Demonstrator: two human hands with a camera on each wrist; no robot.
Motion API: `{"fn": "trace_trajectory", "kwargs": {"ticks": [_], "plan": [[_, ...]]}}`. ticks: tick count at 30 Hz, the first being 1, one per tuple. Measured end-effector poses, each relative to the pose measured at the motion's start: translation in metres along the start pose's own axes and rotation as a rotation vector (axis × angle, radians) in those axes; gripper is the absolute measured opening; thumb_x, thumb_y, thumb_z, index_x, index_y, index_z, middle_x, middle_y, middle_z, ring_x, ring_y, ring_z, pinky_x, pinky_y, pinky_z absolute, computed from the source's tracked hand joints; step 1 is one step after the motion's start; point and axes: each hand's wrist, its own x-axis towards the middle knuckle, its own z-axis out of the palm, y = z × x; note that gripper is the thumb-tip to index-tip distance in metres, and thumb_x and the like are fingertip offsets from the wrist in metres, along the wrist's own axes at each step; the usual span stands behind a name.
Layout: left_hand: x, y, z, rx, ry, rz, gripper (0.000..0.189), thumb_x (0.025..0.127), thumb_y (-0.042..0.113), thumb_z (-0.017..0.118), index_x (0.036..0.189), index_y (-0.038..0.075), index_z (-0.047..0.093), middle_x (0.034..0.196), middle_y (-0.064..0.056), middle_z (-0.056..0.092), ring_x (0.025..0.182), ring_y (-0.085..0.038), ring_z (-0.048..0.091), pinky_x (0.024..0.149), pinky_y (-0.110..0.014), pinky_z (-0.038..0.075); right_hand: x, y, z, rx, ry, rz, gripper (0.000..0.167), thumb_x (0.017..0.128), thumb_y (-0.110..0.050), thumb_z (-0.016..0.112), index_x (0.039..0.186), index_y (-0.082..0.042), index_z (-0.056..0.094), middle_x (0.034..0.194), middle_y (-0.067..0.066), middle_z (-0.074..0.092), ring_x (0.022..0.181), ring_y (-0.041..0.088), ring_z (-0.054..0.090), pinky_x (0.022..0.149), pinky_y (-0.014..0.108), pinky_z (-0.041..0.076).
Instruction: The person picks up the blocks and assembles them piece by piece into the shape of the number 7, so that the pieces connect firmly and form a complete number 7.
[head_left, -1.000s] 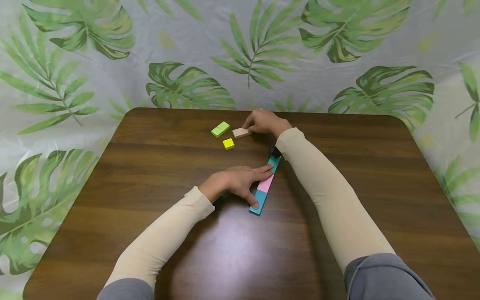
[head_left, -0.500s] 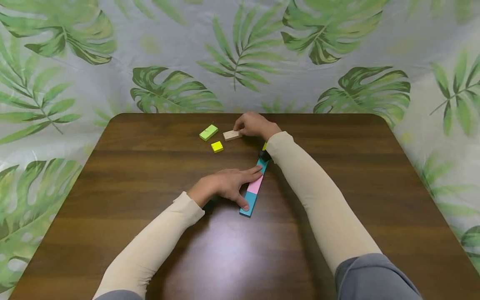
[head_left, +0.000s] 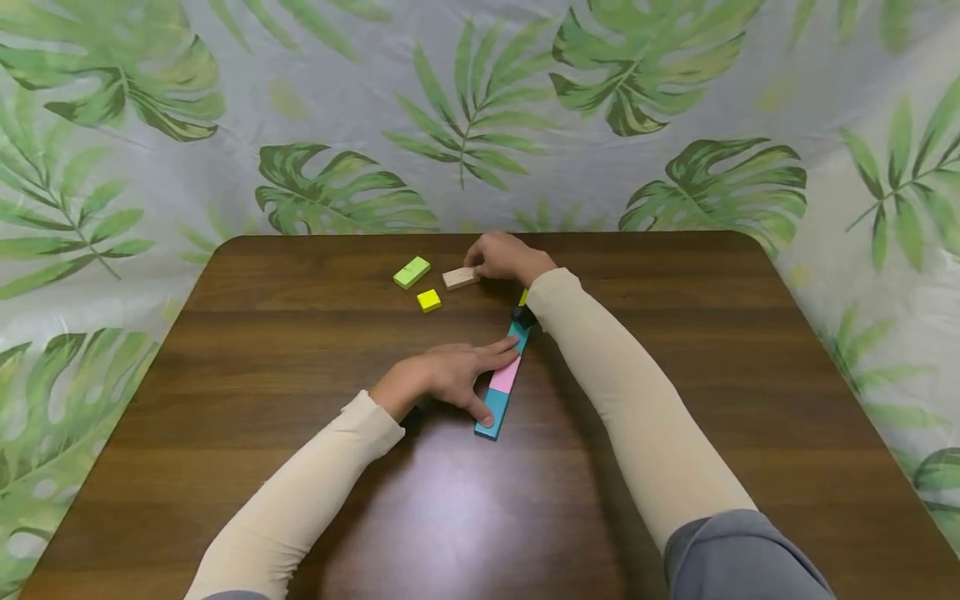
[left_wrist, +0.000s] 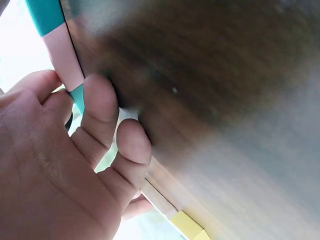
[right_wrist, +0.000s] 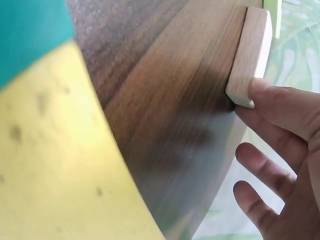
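Note:
A straight row of flat blocks runs across the table: a blue block [head_left: 492,405] nearest, then a pink block [head_left: 505,377], a teal block [head_left: 517,331], and a yellow block [right_wrist: 55,145] at the far end. My left hand [head_left: 453,375] rests on the row, thumb on the blue block and fingertips by the pink and teal ones. Beyond the row, my right hand [head_left: 504,256] pinches the near end of a plain wooden block [head_left: 459,278] between thumb and index finger. That block lies on the tabletop; in the right wrist view the other fingers are off it.
A lime green block [head_left: 412,272] and a small yellow block [head_left: 429,301] lie left of the wooden block. All are on a dark wooden table [head_left: 300,333], whose far edge is just behind them. A leaf-patterned cloth [head_left: 480,108] hangs behind.
The head view has shifted, so everything appears farther left and slightly lower. Both hands keep the same places on the blocks, and no block has visibly moved on the table.

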Motion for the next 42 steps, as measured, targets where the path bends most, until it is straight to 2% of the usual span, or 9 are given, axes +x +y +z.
{"fn": "trace_trajectory", "kwargs": {"ticks": [11, 22, 32, 42], "plan": [[0.007, -0.001, 0.000, -0.005, -0.012, 0.008, 0.104, 0.081, 0.053, 0.077, 0.159, 0.036, 0.011, 0.168, 0.019, -0.005, 0.153, -0.025, 0.026, 0.118, -0.045, 0.032, -0.017, 0.020, -0.007, 0.044, -0.022, 0.072, 0.028, 0.098, -0.019, 0.062, 0.123, -0.010, 0.070, 0.131, 0.011, 0.067, 0.123, 0.029, 0.059, 0.104, 0.043, 0.048], [0.003, -0.001, 0.001, -0.021, -0.010, -0.007, 0.103, 0.080, 0.053, 0.078, 0.159, 0.036, 0.013, 0.167, 0.020, -0.004, 0.153, -0.026, 0.025, 0.120, -0.046, 0.029, -0.025, 0.037, -0.008, 0.073, 0.012, 0.091, 0.029, 0.095, -0.019, 0.067, 0.121, -0.008, 0.072, 0.128, 0.012, 0.068, 0.119, 0.029, 0.061, 0.102, 0.044, 0.049], [0.001, -0.001, 0.001, -0.021, -0.012, -0.004, 0.103, 0.081, 0.053, 0.077, 0.159, 0.036, 0.013, 0.167, 0.020, -0.005, 0.154, -0.026, 0.024, 0.122, -0.046, 0.027, -0.033, 0.047, -0.008, 0.178, 0.019, 0.154, 0.031, 0.095, -0.018, 0.066, 0.123, -0.006, 0.070, 0.132, 0.014, 0.064, 0.124, 0.031, 0.057, 0.105, 0.045, 0.047], [0.001, -0.002, 0.001, -0.033, -0.016, -0.008, 0.105, 0.080, 0.053, 0.078, 0.159, 0.037, 0.011, 0.167, 0.021, -0.005, 0.150, -0.021, 0.032, 0.112, -0.042, 0.037, -0.039, 0.051, -0.005, 0.235, 0.050, 0.182, 0.029, 0.096, -0.017, 0.066, 0.121, -0.005, 0.069, 0.130, 0.017, 0.066, 0.121, 0.032, 0.059, 0.103, 0.046, 0.048]]}}
